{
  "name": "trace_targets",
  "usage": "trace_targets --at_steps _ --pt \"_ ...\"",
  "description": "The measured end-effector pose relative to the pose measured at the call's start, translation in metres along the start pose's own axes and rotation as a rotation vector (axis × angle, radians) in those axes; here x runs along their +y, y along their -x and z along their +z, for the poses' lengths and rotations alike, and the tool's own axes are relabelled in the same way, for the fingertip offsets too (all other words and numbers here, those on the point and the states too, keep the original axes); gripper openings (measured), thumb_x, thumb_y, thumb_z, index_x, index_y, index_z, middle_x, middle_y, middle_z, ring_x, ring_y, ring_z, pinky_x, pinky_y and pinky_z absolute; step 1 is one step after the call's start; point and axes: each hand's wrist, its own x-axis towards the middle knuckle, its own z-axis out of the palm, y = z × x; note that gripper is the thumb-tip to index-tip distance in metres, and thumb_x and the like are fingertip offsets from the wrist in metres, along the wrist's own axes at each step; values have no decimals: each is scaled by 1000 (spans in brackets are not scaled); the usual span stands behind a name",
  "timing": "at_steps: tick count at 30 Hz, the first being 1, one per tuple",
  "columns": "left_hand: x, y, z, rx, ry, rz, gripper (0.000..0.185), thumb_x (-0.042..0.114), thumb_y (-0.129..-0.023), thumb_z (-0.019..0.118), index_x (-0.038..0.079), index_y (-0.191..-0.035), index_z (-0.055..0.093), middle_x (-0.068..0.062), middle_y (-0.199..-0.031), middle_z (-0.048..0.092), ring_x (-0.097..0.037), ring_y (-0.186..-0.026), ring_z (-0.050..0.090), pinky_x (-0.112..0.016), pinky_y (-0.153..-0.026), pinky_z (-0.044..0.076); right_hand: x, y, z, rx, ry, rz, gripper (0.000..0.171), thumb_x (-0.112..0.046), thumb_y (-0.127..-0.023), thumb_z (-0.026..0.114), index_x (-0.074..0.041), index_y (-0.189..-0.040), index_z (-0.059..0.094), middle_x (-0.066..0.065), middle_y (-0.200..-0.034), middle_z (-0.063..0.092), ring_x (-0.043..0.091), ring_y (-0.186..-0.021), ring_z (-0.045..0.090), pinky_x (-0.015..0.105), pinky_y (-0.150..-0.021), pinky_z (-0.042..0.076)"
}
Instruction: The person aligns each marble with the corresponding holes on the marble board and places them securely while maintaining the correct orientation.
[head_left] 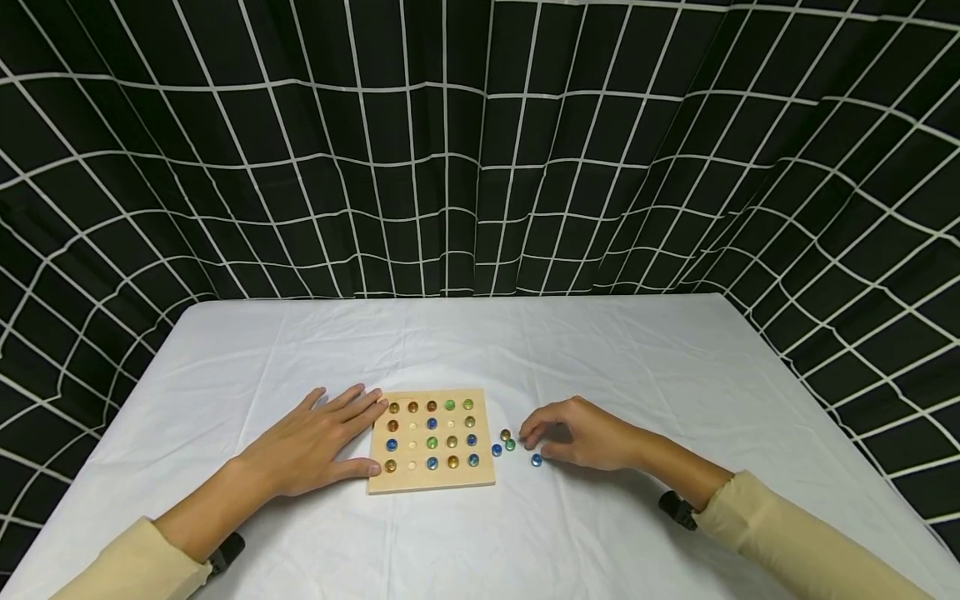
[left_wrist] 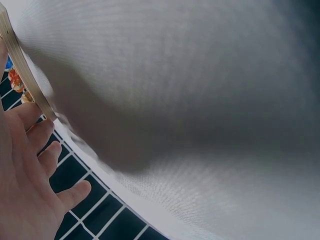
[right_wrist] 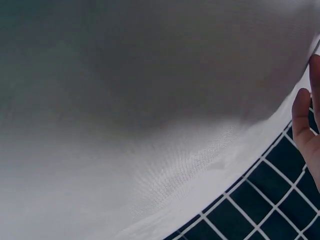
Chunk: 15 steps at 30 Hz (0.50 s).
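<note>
A flat wooden board (head_left: 468,478) lies on the table, with rows of glass marbles in blue, green, amber and red-brown seated in its round hollows. Several hollows, mostly in the second column, are bare. My left hand (head_left: 315,446) is spread flat, its fingertips and thumb touching the board's left edge. In the left wrist view, an orange marble (left_wrist: 16,81) shows past the board's side. To the right of the board, my right hand (head_left: 592,435) hovers low with loosely bent fingers, thumb and index apart. Just below its thumb tip sits a loose blue marble (head_left: 536,460).
Between the board and the right hand lie a second blue marble (head_left: 497,450), a green marble (head_left: 510,445) and a brown marble (head_left: 506,434). A creased white cloth (head_left: 600,350) covers the table. Black curtains (head_left: 420,192) with a white grid stand behind and at both sides.
</note>
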Motion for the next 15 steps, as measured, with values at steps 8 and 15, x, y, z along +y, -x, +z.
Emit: trace_targets --at_steps 8,15 --pt "-1 -1 1 -3 -2 -5 87 76 -91 39 16 -155 38 -3 -159 36 -28 -147 30 -65 -113 25 2 5 1 -10 -15 10 36 3 -84 75 -14 -115 71 -13 -101 73 7 -105 65 43 -106 44" --pt "0 0 0 0 -2 -5 87 76 -92 39 16 -155 38 -3 -159 37 -28 -147 30 -65 -113 25 0 4 2 -4 11 -3 39 0 -80 80 -14 -115 71 -15 -98 73 7 -104 64 40 -103 46"
